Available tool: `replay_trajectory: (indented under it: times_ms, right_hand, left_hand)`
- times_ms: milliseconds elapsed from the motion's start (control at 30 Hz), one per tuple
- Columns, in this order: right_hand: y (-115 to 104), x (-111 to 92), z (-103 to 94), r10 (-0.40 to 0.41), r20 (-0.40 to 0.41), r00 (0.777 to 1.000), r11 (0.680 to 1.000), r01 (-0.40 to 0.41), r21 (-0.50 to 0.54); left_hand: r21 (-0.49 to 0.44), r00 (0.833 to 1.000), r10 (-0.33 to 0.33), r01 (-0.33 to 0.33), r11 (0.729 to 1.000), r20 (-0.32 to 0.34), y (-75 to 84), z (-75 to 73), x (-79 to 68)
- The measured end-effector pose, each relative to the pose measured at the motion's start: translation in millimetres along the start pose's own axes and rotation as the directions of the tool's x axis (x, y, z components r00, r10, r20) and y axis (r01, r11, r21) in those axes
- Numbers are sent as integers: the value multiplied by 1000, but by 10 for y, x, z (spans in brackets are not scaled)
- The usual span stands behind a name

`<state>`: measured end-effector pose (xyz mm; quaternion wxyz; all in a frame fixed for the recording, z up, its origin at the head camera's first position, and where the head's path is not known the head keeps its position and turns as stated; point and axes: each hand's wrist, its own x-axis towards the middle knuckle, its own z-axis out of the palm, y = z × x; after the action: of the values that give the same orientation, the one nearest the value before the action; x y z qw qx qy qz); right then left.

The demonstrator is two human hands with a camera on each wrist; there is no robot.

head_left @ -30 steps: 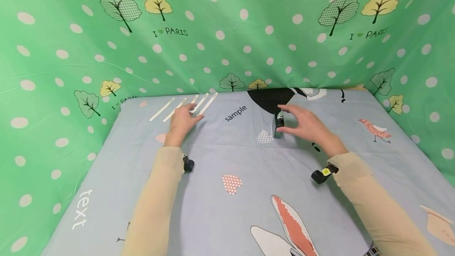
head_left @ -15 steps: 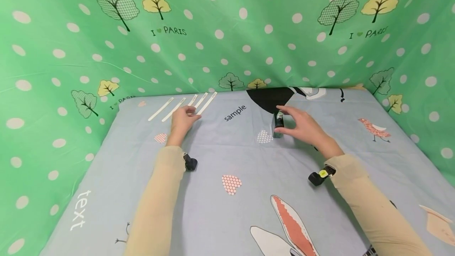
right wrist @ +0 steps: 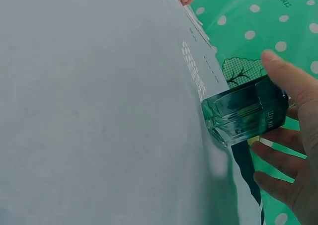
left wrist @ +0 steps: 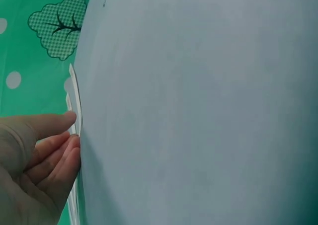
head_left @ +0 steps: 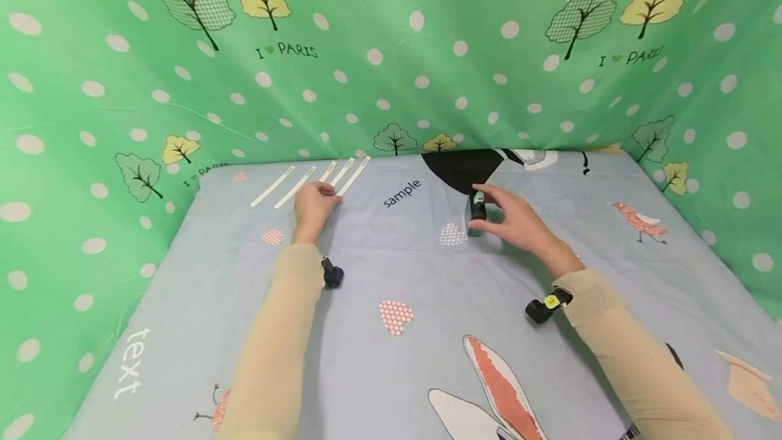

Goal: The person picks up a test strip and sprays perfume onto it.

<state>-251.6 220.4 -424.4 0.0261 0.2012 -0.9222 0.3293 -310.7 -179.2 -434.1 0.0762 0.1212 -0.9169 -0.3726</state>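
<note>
In the head view, a green glass perfume bottle (head_left: 476, 214) with a small sprayer on top stands upright, right of the middle. My right hand (head_left: 519, 224) holds it from the right, thumb on the near side and index finger on the far side. The right wrist view shows the see-through bottle (right wrist: 243, 113) between thumb and fingers. Several thin white paper strips (head_left: 294, 187) with small print at their far ends lie slanted at the back left. My left hand (head_left: 314, 209) is over their near ends, and a small gap shows between its thumb (left wrist: 54, 123) and fingers.
A blue-grey printed cloth (head_left: 391, 270) covers the table, with "sample" lettering (head_left: 402, 193) between the hands. Behind and beside the table hangs a green dotted curtain (head_left: 342, 32). Wrist cameras (head_left: 332, 273) are strapped on both arms.
My left thumb and fingers have come closer together near the end of the rightmost strip. The right hand keeps its place at the bottle. The head view has shifted slightly.
</note>
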Motion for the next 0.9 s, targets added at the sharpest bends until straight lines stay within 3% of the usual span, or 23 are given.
replay_trajectory:
  times_ms: [333,600,900]
  right_hand:
    - [-2,8,70,20,-29,999,991,-15,136]
    - [-24,0,66,44,-32,999,989,-39,145]
    - [-24,-4,63,52,-22,998,990,-48,135]
  left_hand:
    - [63,998,-35,38,997,-47,18,20,35]
    - [-85,995,-87,84,993,-40,-77,37,80]
    - [-227,994,-105,109,968,30,-162,-10,118]
